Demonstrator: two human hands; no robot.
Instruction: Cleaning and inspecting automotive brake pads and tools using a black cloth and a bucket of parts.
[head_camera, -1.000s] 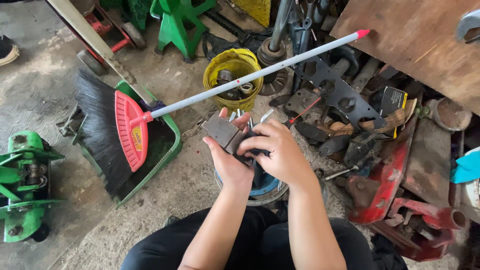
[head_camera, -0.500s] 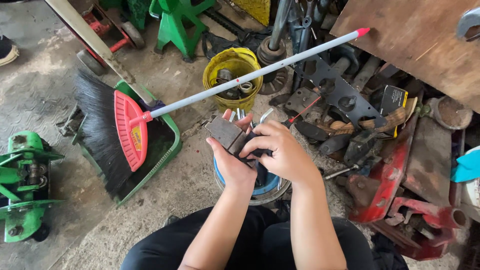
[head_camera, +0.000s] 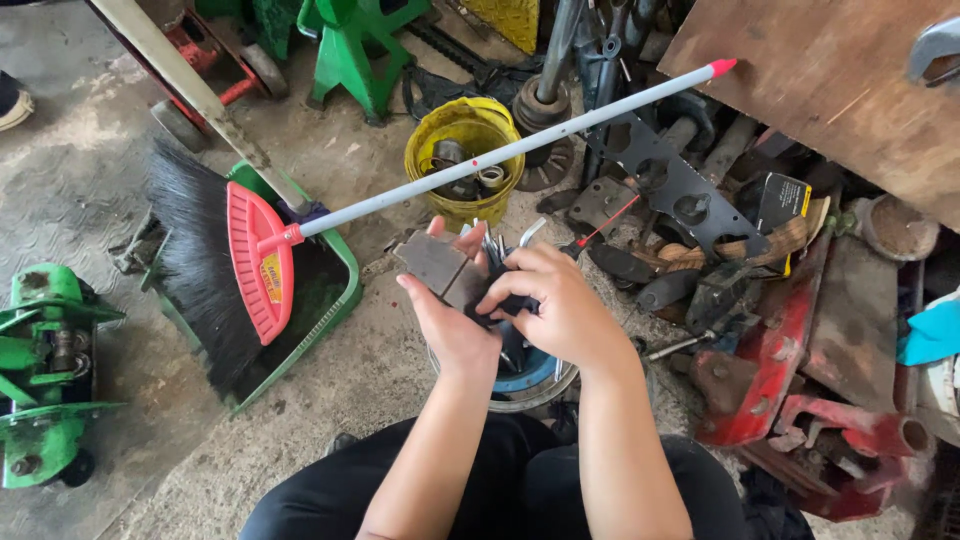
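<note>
Concrete workshop floor, scrap parts along its right edge. Your left hand (head_camera: 450, 320) cradles the grey metal block (head_camera: 438, 265) from below, fingers curled on it; your right hand (head_camera: 555, 305) clamps its near end, steadying it above the round blue-rimmed part (head_camera: 530, 375).

We see a concrete floor (head_camera: 90, 190) carrying a green dustpan (head_camera: 330, 300), yellow bucket (head_camera: 470, 150), green jack stand (head_camera: 350, 50) and scrap metal (head_camera: 680, 190).

Bare concrete floor (head_camera: 90, 150) lies open leftward; the broom (head_camera: 240, 270), yellow bucket (head_camera: 465, 150) and scrap metal pile (head_camera: 740, 260) crowd ahead and right.
</note>
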